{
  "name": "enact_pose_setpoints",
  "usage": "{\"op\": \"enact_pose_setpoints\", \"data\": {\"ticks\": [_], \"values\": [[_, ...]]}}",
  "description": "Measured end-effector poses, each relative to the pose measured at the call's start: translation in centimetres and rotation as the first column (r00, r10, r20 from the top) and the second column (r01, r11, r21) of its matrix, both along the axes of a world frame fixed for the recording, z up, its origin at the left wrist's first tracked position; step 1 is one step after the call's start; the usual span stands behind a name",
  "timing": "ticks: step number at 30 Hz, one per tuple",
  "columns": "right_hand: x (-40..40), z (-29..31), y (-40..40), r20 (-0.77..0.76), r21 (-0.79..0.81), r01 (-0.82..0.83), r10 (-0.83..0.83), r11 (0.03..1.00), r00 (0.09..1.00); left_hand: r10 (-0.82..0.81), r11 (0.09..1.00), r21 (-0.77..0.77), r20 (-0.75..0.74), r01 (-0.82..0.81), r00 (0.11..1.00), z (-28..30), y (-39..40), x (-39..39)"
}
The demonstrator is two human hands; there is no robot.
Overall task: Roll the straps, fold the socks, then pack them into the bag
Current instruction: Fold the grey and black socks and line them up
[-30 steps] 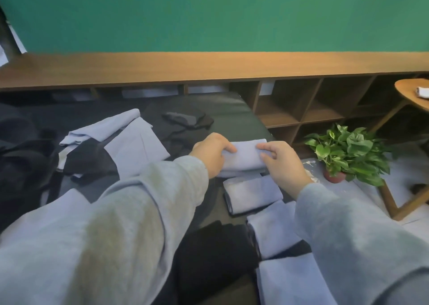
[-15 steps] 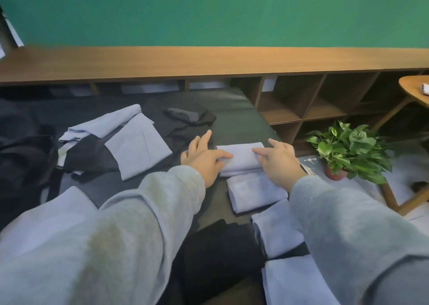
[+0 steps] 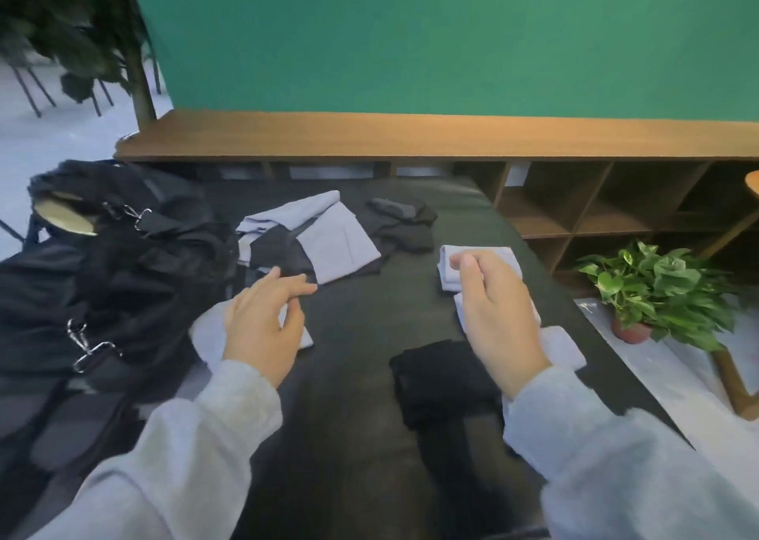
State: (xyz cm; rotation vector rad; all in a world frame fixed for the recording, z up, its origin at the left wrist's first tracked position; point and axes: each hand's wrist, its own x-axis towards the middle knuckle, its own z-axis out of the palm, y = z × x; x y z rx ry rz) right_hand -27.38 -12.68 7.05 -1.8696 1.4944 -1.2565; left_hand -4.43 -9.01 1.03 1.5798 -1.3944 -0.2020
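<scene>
Both hands, left (image 3: 263,330) and right (image 3: 499,313), hover loosely open between black bag (image 3: 102,276) and potted plant (image 3: 657,297).

Both arms reach forward in grey sleeves, well apart. The left hand (image 3: 263,330) is palm down, its fingers (image 3: 302,289) loosely extended and holding nothing. The right hand (image 3: 499,317) is raised, its fingers (image 3: 466,261) loosely curled, holding nothing.

Green wall (image 3: 451,34) behind; long wooden shelf (image 3: 431,135) with open cubbies; potted plant (image 3: 657,293) on pale floor (image 3: 665,379).
</scene>
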Motion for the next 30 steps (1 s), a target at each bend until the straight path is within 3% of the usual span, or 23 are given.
{"op": "enact_pose_setpoints", "data": {"ticks": [4,7,10,13,23,30], "values": [[4.5,-2.9,5.2,0.095,-0.065,-0.094,0.100,0.993,0.990,0.120,0.992,-0.037,0.092,-0.117,0.989,-1.8,4.3,2.5],[6.8,-5.6,7.9,0.095,-0.032,-0.163,0.166,0.986,0.982,0.135,0.988,0.062,0.129,-0.144,0.982,-3.8,6.5,3.2],[8.0,-8.4,9.2,0.050,0.086,-0.223,0.219,0.971,0.974,0.161,0.944,0.250,0.218,-0.214,0.963,-6.1,8.3,3.1],[8.4,-10.3,9.3,-0.090,0.148,-0.203,0.218,0.968,0.972,0.161,0.915,0.324,0.250,-0.240,0.955,-7.1,8.8,3.1],[9.0,-11.3,8.8,-0.293,0.160,-0.128,0.171,0.979,0.941,0.342,0.889,0.255,0.181,-0.380,0.922,-7.0,7.5,2.9],[9.0,-11.3,8.8,-0.288,0.178,-0.114,0.163,0.977,0.944,0.303,0.929,0.160,0.186,-0.333,0.935,-7.0,7.8,2.9]]}}
